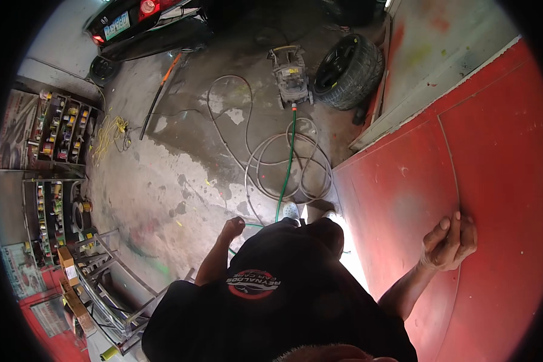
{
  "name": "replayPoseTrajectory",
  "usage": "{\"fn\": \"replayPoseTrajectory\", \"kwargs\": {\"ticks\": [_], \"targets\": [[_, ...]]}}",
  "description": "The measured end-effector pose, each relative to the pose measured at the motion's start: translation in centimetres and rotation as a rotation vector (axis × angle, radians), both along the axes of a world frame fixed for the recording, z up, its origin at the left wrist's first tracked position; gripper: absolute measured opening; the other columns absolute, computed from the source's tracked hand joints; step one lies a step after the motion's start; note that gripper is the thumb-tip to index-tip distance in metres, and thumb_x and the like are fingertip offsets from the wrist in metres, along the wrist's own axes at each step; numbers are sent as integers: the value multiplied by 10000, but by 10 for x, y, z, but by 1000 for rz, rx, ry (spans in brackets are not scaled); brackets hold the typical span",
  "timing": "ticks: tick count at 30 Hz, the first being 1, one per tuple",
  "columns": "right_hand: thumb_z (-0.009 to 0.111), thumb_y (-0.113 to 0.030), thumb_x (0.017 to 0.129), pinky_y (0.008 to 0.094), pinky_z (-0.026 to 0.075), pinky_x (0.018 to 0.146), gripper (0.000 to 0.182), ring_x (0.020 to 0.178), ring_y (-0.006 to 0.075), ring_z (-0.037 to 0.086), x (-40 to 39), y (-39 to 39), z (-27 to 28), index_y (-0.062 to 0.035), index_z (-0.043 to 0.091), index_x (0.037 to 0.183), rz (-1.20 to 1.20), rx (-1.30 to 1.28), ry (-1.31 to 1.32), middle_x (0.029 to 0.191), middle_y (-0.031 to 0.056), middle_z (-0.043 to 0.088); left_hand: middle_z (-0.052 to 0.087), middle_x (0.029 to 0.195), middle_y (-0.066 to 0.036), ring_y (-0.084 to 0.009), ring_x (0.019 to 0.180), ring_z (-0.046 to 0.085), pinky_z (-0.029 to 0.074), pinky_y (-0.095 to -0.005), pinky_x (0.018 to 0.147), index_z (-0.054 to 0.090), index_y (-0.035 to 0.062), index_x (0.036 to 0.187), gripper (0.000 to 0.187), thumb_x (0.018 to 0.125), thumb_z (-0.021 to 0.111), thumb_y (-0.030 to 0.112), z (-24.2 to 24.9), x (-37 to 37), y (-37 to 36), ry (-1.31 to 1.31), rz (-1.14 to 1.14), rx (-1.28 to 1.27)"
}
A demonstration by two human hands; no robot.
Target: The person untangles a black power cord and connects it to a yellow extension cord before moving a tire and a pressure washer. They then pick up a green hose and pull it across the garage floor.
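My left hand (pixel 234 227) is at the lower middle, beside my dark shirt. Its fingers are curled closed, and a thin green hose (pixel 253 225) runs up to or behind it. Whether the hand grips the hose I cannot make out. At the right, my right hand (pixel 450 242) is raised in front of a red panel (pixel 501 181), with its fingers loosely bent and partly apart. Nothing shows in it, and contact with the panel is unclear.
Coiled hoses (pixel 259 172) lie on the floor, leading toward a pressure washer (pixel 291 75). Beside it is a tire (pixel 349 71). A black car (pixel 145 27), an orange-and-black bar (pixel 161 90), shelves of cans (pixel 64 130) and a metal frame (pixel 117 259) are at the left.
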State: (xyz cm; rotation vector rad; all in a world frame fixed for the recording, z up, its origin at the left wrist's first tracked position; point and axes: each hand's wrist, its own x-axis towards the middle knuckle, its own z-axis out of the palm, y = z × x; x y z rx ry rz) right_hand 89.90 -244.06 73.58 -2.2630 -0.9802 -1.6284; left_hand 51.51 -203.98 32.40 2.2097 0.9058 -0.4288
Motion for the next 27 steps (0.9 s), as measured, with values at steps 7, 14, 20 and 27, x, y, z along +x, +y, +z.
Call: {"fn": "replayPoseTrajectory", "kwargs": {"ticks": [7, 14, 20, 27], "targets": [[625, -120, 918, 313, 573, 673, 152, 833, 227, 580, 0, 0, 0, 21, 678, 940, -31, -8, -17, 885, 117, 590, 683, 862, -195, -364, 860, 666, 537, -427, 750, 661, 50, 881, 178, 815, 605, 206, -1, -2, 1, -27, 10, -12], [604, -177, 942, 314, 542, 680, 176, 795, 202, 548, 3, 4, 1, -17, 675, 964, -29, 17, -26, 844, 88, 572, 689, 909, -187, -348, 907, 666, 531, -417, 800, 668, 54, 919, 199, 817, 615, 216, 1, 0, 7, 30, 15, -31], [610, -160, 935, 304, 558, 679, 165, 799, 202, 555, 3, 3, 0, -8, 671, 954, -13, 20, -19, 851, 92, 568, 691, 903, -185, -340, 901, 669, 535, -412, 791, 671, 53, 912, 188, 815, 624, 207, 3, 2, 4, 15, 20, -31], [601, -160, 940, 303, 558, 696, 165, 831, 205, 553, 3, 1, 0, -9, 660, 970, -16, 2, -3, 882, 89, 559, 687, 858, -188, -353, 851, 672, 540, -417, 749, 667, 47, 888, 160, 810, 619, 177, 7, 4, -4, -37, 16, -16]]}}
